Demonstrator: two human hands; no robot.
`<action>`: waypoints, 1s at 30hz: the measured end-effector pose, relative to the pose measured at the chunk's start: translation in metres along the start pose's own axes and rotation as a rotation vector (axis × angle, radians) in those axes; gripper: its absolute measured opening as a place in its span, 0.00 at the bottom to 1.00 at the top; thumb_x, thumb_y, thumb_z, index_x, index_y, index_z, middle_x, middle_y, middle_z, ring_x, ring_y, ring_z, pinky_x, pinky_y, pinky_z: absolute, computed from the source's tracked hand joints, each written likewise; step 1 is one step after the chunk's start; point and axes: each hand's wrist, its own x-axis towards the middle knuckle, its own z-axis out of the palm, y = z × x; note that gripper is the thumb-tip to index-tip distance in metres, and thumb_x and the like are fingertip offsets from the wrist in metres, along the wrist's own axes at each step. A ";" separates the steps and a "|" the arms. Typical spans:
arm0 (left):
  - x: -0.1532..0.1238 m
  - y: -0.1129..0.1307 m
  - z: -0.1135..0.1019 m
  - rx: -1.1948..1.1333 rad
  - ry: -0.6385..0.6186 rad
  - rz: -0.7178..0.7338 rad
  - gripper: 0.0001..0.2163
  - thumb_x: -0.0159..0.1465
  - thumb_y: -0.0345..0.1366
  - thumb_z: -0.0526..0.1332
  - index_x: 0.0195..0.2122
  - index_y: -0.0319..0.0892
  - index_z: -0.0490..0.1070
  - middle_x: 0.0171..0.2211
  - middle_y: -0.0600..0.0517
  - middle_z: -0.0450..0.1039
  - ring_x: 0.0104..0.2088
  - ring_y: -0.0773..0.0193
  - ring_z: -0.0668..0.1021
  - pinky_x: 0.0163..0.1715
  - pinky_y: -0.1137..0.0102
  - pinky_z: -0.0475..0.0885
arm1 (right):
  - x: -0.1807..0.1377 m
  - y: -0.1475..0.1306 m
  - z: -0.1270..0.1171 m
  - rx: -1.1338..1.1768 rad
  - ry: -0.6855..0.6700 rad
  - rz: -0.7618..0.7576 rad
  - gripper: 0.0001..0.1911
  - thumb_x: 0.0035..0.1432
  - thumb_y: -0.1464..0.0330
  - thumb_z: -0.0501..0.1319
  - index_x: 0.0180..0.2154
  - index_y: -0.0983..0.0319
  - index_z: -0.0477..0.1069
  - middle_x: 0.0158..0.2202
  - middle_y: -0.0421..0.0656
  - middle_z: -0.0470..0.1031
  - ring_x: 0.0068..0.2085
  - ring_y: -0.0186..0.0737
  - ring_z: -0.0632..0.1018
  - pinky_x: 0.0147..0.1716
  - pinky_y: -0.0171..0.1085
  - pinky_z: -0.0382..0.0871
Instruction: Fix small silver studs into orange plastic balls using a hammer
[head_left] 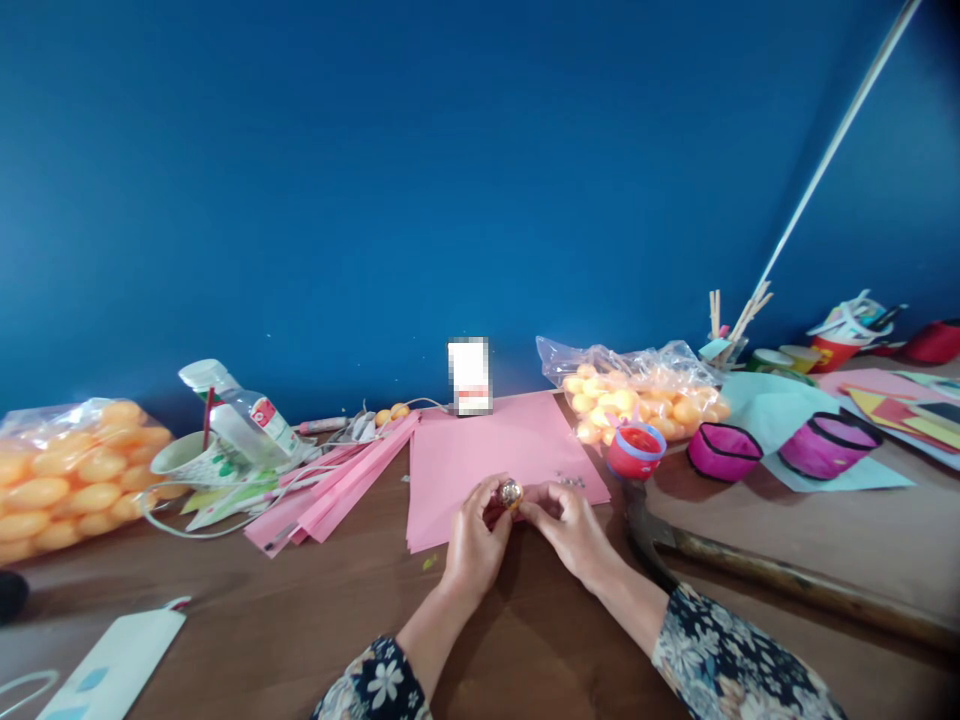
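Between the fingertips of both hands sits a small round shiny gold ball (511,493), too small to make out in detail. My left hand (476,540) is curled around its left side, thumb and fingers closed. From the other side, my right hand (574,535) pinches at its edge with the thumb and forefinger. Both hands are over the near edge of a stack of pink paper (487,450). A few tiny dark or silvery bits (568,480) lie on the paper just behind my right hand.
A hammer (750,563) lies to the right, near my right forearm. Bags of orange balls stand at the left (82,470) and back right (637,395). Pink paper strips (337,490), a plastic bottle (255,415), a red cup (636,452) and magenta fabric bands (724,452) are around.
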 end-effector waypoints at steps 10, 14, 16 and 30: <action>0.000 0.002 0.000 0.020 -0.006 0.010 0.17 0.53 0.24 0.57 0.45 0.41 0.68 0.44 0.47 0.71 0.45 0.60 0.73 0.47 0.64 0.69 | 0.000 0.001 0.000 0.046 0.015 0.024 0.12 0.48 0.60 0.62 0.29 0.63 0.71 0.27 0.42 0.76 0.30 0.39 0.76 0.33 0.36 0.70; -0.002 0.002 0.000 0.022 -0.003 0.008 0.16 0.53 0.25 0.58 0.44 0.42 0.69 0.44 0.47 0.71 0.45 0.59 0.74 0.46 0.65 0.69 | 0.000 0.000 0.001 0.038 0.034 0.021 0.14 0.47 0.58 0.62 0.29 0.63 0.71 0.26 0.43 0.76 0.29 0.40 0.76 0.32 0.37 0.70; -0.002 0.003 0.000 0.025 -0.009 -0.001 0.16 0.54 0.26 0.58 0.44 0.42 0.69 0.44 0.47 0.71 0.45 0.59 0.74 0.45 0.65 0.70 | 0.001 -0.002 0.001 0.037 0.044 0.023 0.14 0.47 0.58 0.62 0.28 0.63 0.71 0.26 0.43 0.75 0.29 0.40 0.76 0.32 0.37 0.70; 0.002 0.009 0.000 -0.183 -0.060 -0.109 0.18 0.54 0.34 0.61 0.47 0.39 0.65 0.43 0.46 0.72 0.42 0.60 0.76 0.42 0.66 0.73 | 0.003 0.010 0.001 0.007 0.050 -0.057 0.16 0.50 0.55 0.59 0.31 0.62 0.69 0.33 0.46 0.76 0.35 0.43 0.76 0.36 0.41 0.71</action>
